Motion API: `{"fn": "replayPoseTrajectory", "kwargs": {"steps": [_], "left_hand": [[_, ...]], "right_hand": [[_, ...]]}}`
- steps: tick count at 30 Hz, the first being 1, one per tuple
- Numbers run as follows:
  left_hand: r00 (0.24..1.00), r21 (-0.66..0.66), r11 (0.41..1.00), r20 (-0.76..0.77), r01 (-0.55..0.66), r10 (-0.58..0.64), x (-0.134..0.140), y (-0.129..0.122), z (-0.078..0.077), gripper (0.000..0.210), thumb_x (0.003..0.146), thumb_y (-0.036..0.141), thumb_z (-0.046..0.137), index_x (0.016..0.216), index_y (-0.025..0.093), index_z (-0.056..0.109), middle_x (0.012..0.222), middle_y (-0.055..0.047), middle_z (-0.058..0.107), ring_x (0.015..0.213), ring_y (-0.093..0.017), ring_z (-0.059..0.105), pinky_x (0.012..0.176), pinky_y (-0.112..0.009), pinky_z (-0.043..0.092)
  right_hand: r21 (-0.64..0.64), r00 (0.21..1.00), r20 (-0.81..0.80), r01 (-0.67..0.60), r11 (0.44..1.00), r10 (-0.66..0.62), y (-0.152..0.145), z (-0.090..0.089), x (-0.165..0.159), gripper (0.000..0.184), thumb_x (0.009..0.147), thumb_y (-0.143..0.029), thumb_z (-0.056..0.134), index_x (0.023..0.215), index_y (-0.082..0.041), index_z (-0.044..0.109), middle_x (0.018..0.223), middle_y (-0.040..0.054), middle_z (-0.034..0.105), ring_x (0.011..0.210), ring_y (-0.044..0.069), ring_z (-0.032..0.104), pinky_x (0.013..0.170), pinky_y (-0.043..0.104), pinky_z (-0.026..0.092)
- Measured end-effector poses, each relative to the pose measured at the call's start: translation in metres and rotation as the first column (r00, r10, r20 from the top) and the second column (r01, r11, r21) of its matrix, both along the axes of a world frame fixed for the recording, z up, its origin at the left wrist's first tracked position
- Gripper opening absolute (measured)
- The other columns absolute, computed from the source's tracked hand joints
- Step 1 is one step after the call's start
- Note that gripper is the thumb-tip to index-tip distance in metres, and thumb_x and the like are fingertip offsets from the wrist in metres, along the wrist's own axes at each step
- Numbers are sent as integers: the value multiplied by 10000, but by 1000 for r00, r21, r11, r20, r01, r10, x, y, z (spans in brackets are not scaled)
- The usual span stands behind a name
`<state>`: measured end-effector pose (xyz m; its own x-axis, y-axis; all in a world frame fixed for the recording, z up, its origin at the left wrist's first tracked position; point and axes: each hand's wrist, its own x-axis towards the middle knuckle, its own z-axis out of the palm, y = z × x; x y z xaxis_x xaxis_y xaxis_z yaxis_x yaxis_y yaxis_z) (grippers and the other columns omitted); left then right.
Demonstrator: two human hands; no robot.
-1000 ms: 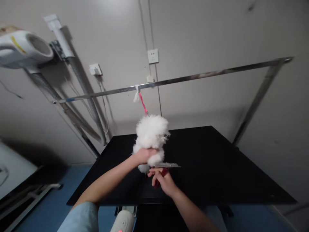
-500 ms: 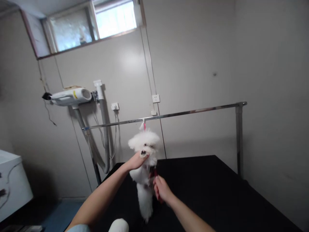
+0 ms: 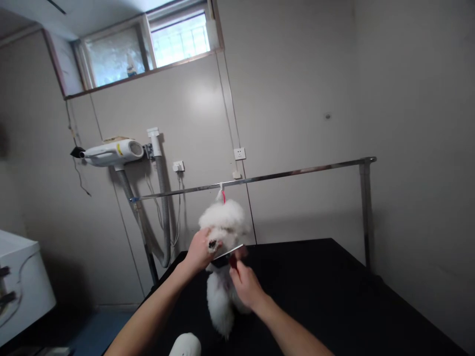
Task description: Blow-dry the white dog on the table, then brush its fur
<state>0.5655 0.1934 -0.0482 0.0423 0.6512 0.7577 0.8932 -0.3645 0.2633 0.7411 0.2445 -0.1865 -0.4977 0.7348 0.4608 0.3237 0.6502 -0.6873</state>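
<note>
White and fluffy, the little dog stands up tall on the black bench, tied by a red leash to the metal bar so it stays put. The left hand has its fingers clamped under the chin to keep the head steady — the right hand has its fingers wrapped on a comb at the chest.

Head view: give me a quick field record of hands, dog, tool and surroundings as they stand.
left hand: holds the dog's muzzle from the side
right hand: grips a comb with a red handle, its metal edge at the dog's chin
dog: small, white, fluffy, upright on the black table
leash: pink, tied to the metal bar overhead
wall: dryer with grey hose, socket
</note>
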Motion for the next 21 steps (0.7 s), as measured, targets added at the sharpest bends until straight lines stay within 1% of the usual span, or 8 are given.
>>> {"fn": "replayPoseTrajectory", "kwargs": {"steps": [3,5,8,10,12,14,17,21], "left_hand": [[980,-40,999,-199,-29,21,-1,-7,-6,358,906,480,565,714,204,689,794,-120,675,768,-255,621,779,-343,475],[972,-92,995,-236,-36,14,-4,-9,-8,383,926,470,533,691,204,676,765,-118,677,743,-252,622,740,-337,467],[977,-86,994,-206,-72,53,-8,-12,-9,414,940,487,485,694,207,665,760,-112,693,733,-253,631,725,-338,468],[980,-55,993,-179,-101,89,-9,-15,-7,431,941,513,458,725,210,675,790,-113,712,768,-262,644,742,-345,477],[981,-37,992,-153,-123,117,-11,-19,-4,436,931,536,456,750,210,682,807,-114,723,796,-272,654,753,-350,487],[984,-29,991,-122,-133,129,-13,-24,-2,440,924,551,461,746,210,673,793,-110,721,786,-273,659,752,-351,494],[987,-20,991,-84,-136,134,-17,-32,2,448,933,548,451,712,211,646,739,-93,701,720,-253,646,727,-339,497],[987,-7,994,-123,-109,107,-18,-41,5,457,945,528,447,698,200,646,730,-86,694,713,-242,634,729,-333,495]], "right_hand": [[3,988,123,88,996,-88,-4,10,-2,279,997,-281,421,1123,-171,644,1029,157,763,950,299,719,779,330,431],[-21,983,165,81,997,-76,-10,8,-1,293,1004,-290,404,1109,-166,648,998,157,769,931,300,728,755,326,427],[32,992,126,17,999,-21,-16,8,-2,315,1008,-322,410,1171,-170,633,1005,158,772,948,301,727,765,329,430],[71,992,126,20,997,-29,-13,14,-3,324,1007,-317,419,1215,-170,619,1069,165,764,983,301,722,788,331,433],[54,984,162,59,997,-67,-8,18,-4,321,1010,-302,413,1209,-167,625,1103,171,757,995,303,721,793,334,436],[12,976,202,82,997,-83,-6,14,-4,315,1011,-300,409,1174,-163,641,1076,176,762,972,311,726,781,340,438],[-26,979,201,37,999,-31,-10,8,-4,308,1003,-306,420,1151,-164,651,999,172,775,920,315,734,759,345,439],[94,997,67,-33,995,27,-10,28,-12,318,992,-279,431,1227,-179,620,1115,158,759,1006,301,719,804,337,439]]}}
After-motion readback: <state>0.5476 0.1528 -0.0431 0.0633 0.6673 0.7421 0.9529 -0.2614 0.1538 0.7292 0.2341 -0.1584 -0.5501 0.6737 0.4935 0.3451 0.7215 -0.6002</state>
